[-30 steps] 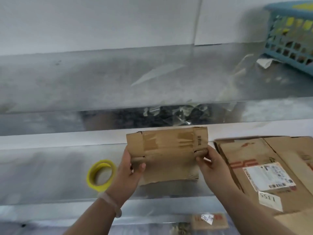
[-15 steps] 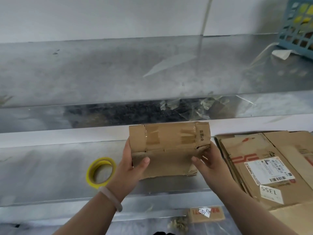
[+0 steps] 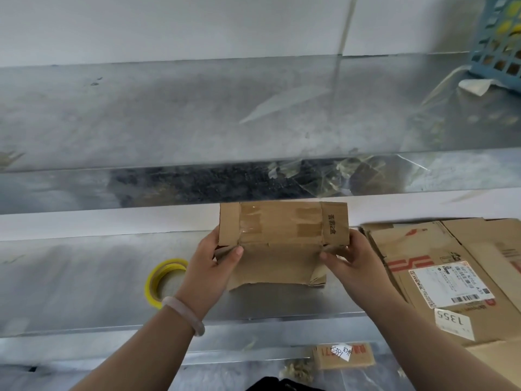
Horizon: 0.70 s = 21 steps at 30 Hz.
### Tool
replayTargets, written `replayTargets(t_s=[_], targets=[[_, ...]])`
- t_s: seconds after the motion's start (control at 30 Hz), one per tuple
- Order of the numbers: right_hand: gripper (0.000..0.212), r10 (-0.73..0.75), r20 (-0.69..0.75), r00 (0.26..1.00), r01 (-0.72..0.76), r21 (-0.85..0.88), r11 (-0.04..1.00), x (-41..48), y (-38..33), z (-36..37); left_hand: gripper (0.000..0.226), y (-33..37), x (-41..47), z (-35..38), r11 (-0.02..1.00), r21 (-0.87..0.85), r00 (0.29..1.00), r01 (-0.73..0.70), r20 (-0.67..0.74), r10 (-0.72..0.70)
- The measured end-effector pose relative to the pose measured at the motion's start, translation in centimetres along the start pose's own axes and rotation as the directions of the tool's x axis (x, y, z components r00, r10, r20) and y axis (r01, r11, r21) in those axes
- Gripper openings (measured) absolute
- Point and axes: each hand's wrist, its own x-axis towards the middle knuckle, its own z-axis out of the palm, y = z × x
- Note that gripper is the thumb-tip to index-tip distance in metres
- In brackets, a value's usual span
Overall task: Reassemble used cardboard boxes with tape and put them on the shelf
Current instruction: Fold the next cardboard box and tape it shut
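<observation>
While between both hands point(image 3: 208, 268) point(image 3: 355, 263), taped cardboard box point(image 3: 279, 258)

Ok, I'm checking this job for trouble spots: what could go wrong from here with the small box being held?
The small box has a crumpled lower right corner, so it may not square up. Its top flap carries old tape; fresh tape might bond poorly there. The left hand and right hand grip it while the yellow tape roll sits apart on the shelf; releasing one hand could let flaps spring open.
</observation>
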Motion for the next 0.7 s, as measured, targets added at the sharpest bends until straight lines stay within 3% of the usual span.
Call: replayTargets(t_s=[0.27, 0.4, 0.53, 0.63, 0.7], targets=[[0.042, 0.019, 0.064, 0.998, -0.019, -0.008, 1.0, -0.9, 0.5, -0.2, 0.048, 0.3, -0.5, -0.2, 0.997, -0.078, 0.993, 0.024, 0.12, -0.015], [0.051, -0.004, 0.045, 0.999, -0.003, 0.137, 0.991, -2.1, 0.3, -0.3, 0.061, -0.2, -1.3, -0.5, 0.997, -0.078, 0.991, 0.019, 0.136, -0.009], [0.031, 0.003, 0.023, 1.0, -0.007, 0.141, 0.99, -2.5, -0.3, -0.1, 0.084, 0.4, -1.8, -0.1, 0.984, -0.168, 0.99, 0.066, 0.131, -0.044], [0.018, 0.008, -0.034, 0.999, -0.002, 0.175, 0.985, -2.7, -0.5, -0.2, 0.1, 0.2, -1.9, -0.1, 0.976, -0.216, 0.993, 0.016, 0.117, 0.01], [0.036, 0.051, -0.044, 0.998, -0.037, 0.271, 0.962, -2.8, -0.5, -0.2, 0.096, 0.4, -2.0, -0.4, 0.98, -0.2, 0.99, -0.017, 0.133, 0.044]])
